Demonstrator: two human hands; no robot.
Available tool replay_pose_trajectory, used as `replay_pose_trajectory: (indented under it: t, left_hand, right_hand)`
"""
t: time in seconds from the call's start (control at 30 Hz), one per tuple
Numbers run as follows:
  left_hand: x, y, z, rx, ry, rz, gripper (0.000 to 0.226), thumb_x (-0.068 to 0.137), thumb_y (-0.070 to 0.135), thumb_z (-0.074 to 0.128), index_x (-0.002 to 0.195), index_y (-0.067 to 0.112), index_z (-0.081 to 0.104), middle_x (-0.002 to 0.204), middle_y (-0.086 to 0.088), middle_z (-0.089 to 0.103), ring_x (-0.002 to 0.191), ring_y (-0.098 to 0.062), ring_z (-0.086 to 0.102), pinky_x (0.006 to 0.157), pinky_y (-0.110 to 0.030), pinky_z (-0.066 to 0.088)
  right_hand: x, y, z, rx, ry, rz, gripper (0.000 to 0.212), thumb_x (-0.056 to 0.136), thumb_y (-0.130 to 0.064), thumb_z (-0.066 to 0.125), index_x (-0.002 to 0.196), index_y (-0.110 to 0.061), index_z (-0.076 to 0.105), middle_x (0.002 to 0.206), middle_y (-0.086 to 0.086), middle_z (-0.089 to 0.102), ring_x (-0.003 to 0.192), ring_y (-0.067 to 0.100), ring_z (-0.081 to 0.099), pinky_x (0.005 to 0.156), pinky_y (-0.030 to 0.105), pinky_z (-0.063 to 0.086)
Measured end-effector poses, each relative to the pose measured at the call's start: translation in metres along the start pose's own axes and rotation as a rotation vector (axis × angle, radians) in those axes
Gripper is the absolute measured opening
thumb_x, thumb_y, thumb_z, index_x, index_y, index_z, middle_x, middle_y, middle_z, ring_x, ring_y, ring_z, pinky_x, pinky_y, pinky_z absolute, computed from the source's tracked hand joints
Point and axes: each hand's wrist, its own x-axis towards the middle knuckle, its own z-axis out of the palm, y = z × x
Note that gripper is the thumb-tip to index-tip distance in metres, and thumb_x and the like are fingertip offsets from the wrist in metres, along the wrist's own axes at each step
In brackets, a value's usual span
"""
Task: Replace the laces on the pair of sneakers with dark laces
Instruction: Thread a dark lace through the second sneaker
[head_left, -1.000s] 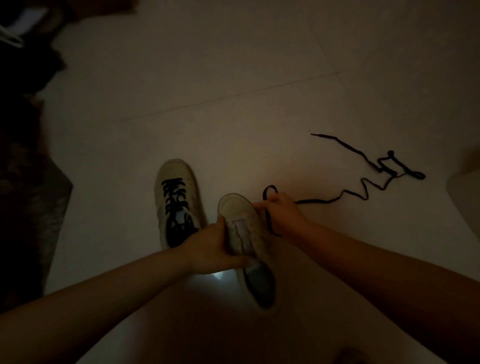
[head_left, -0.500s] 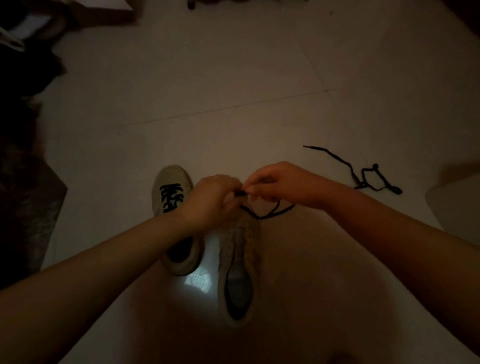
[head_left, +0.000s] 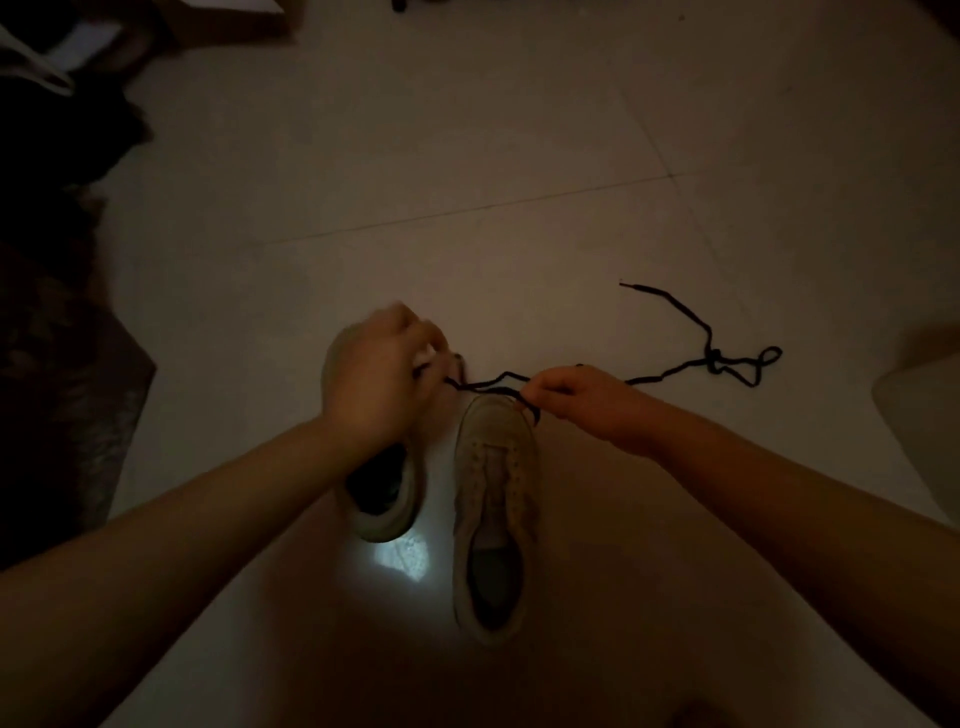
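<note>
Two pale sneakers lie side by side on the dim tiled floor. The right sneaker (head_left: 493, 499) has bare eyelets. My left arm covers most of the left sneaker (head_left: 382, 506), hiding its laces. A dark lace (head_left: 691, 358) runs from the toe area to a loose tangle at the right. My left hand (head_left: 376, 374) pinches one part of the lace above the toes. My right hand (head_left: 576, 402) pinches it a little further right, so a short stretch hangs between the hands.
Dark clutter and a rug-like shape (head_left: 62, 395) fill the left edge. A pale object (head_left: 924, 415) stands at the right edge. A bright patch of light (head_left: 400, 558) shows on the floor between the shoes.
The hands, together at the toe half a second ago, have drawn apart with the lace stretched between them. A second ago my left hand held the right sneaker.
</note>
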Motion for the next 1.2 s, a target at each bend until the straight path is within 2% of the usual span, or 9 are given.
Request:
replay_pose_trajectory:
  t: [0.1, 0.2, 0.37, 0.5, 0.6, 0.7, 0.93, 1.13, 1.2]
  left_hand:
    - [-0.027, 0.029, 0.024, 0.073, -0.268, 0.095, 0.045, 0.084, 0.045, 0.037, 0.081, 0.015, 0.071, 0.082, -0.006, 0.058, 0.082, -0.024, 0.056, 0.065, -0.027, 0.033]
    - [-0.046, 0.037, 0.049, 0.186, -0.446, 0.019, 0.034, 0.091, 0.046, 0.044, 0.096, 0.024, 0.07, 0.097, -0.002, 0.056, 0.095, -0.02, 0.051, 0.068, -0.026, 0.028]
    - [-0.052, 0.039, 0.07, 0.188, -0.432, -0.123, 0.027, 0.089, 0.042, 0.048, 0.098, 0.03, 0.07, 0.102, 0.002, 0.056, 0.098, -0.017, 0.05, 0.071, -0.025, 0.028]
    - [-0.05, 0.045, 0.08, 0.149, -0.394, -0.241, 0.025, 0.088, 0.042, 0.05, 0.092, 0.029, 0.071, 0.101, 0.003, 0.06, 0.1, -0.018, 0.052, 0.07, -0.024, 0.03]
    - [-0.053, 0.046, 0.085, 0.124, -0.357, -0.297, 0.027, 0.09, 0.044, 0.049, 0.094, 0.03, 0.071, 0.1, 0.004, 0.06, 0.099, -0.016, 0.053, 0.069, -0.023, 0.027]
    - [-0.057, 0.048, 0.086, 0.111, -0.356, -0.301, 0.026, 0.092, 0.045, 0.048, 0.1, 0.034, 0.07, 0.103, 0.003, 0.059, 0.1, -0.016, 0.051, 0.071, -0.022, 0.025]
    - [-0.057, 0.048, 0.087, 0.139, -0.377, -0.302, 0.025, 0.093, 0.044, 0.047, 0.099, 0.035, 0.07, 0.103, 0.003, 0.058, 0.102, -0.017, 0.049, 0.071, -0.025, 0.022]
    - [-0.057, 0.048, 0.088, 0.162, -0.394, -0.297, 0.026, 0.092, 0.048, 0.046, 0.104, 0.04, 0.068, 0.106, 0.004, 0.057, 0.104, -0.017, 0.048, 0.072, -0.026, 0.023]
    - [-0.057, 0.047, 0.088, 0.138, -0.39, -0.302, 0.025, 0.092, 0.046, 0.047, 0.102, 0.039, 0.069, 0.105, 0.003, 0.058, 0.103, -0.017, 0.049, 0.072, -0.026, 0.023]
  right_hand:
    - [-0.001, 0.014, 0.015, 0.087, 0.16, 0.007, 0.019, 0.097, -0.025, 0.048, 0.096, -0.017, 0.065, 0.08, -0.013, 0.058, 0.071, -0.002, 0.053, 0.059, 0.005, 0.04]
    - [-0.005, 0.027, 0.02, 0.293, 0.223, 0.082, 0.021, 0.098, -0.022, 0.045, 0.099, -0.011, 0.062, 0.088, -0.002, 0.063, 0.07, 0.005, 0.059, 0.057, 0.013, 0.047]
    - [-0.009, 0.036, 0.027, 0.517, 0.173, 0.138, 0.019, 0.095, -0.019, 0.051, 0.093, -0.005, 0.064, 0.083, 0.007, 0.066, 0.072, 0.011, 0.066, 0.064, 0.017, 0.054]
    - [-0.009, 0.046, 0.026, 0.328, 0.095, 0.108, 0.019, 0.078, -0.012, 0.073, 0.097, -0.009, 0.07, 0.09, 0.003, 0.071, 0.084, 0.011, 0.068, 0.074, 0.017, 0.054]
    - [-0.008, 0.049, 0.028, 0.251, 0.162, 0.077, 0.014, 0.078, -0.002, 0.071, 0.091, -0.007, 0.07, 0.08, 0.001, 0.068, 0.072, 0.008, 0.065, 0.063, 0.013, 0.053]
    - [-0.006, 0.051, 0.03, 0.115, 0.199, 0.012, 0.009, 0.084, -0.009, 0.067, 0.091, -0.004, 0.069, 0.073, -0.001, 0.064, 0.065, 0.008, 0.062, 0.061, 0.013, 0.052]
    - [0.002, 0.058, 0.037, 0.003, 0.278, -0.004, 0.017, 0.087, -0.017, 0.063, 0.093, -0.001, 0.063, 0.089, 0.013, 0.066, 0.084, 0.027, 0.065, 0.077, 0.049, 0.053]
    - [0.003, 0.06, 0.04, 0.135, 0.266, 0.074, 0.026, 0.069, -0.032, 0.071, 0.076, -0.01, 0.059, 0.085, 0.018, 0.068, 0.084, 0.035, 0.066, 0.078, 0.056, 0.052]
    - [0.004, 0.058, 0.04, 0.134, 0.266, 0.084, 0.02, 0.071, -0.019, 0.076, 0.07, -0.018, 0.056, 0.086, 0.017, 0.067, 0.086, 0.033, 0.066, 0.079, 0.055, 0.052]
